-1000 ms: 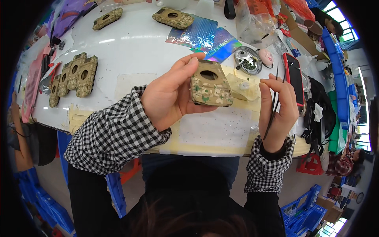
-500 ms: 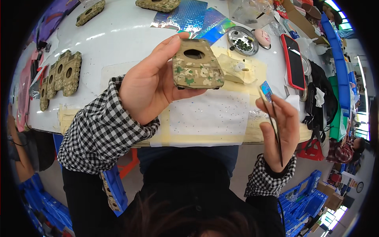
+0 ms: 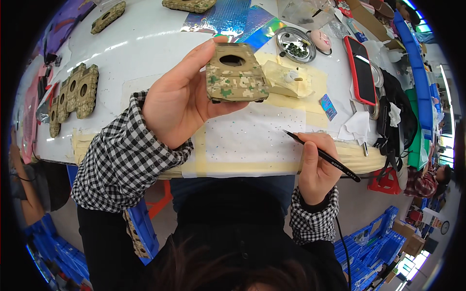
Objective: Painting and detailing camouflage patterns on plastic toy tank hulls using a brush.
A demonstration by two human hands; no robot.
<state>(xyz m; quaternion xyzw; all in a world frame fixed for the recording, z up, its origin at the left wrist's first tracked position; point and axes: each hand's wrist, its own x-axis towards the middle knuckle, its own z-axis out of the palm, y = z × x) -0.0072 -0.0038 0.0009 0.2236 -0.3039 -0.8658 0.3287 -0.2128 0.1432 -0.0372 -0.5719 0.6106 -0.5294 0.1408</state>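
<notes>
Left hand [image 3: 175,99]: grip clasping the toy tank [image 3: 236,80], raised above the desk [image 3: 141,56], inward from its near edge | right hand [image 3: 316,174]: grip pinching black tweezers [image 3: 340,166] — tips at speckled paper [image 3: 245,150] along that edge | more tanks [image 3: 83,91] toward the near left corner

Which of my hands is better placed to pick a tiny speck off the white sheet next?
Probably your right hand: it holds the black tweezers, their pointed tips over the white sheet. Your left hand is occupied, holding the camouflage model body.
</notes>
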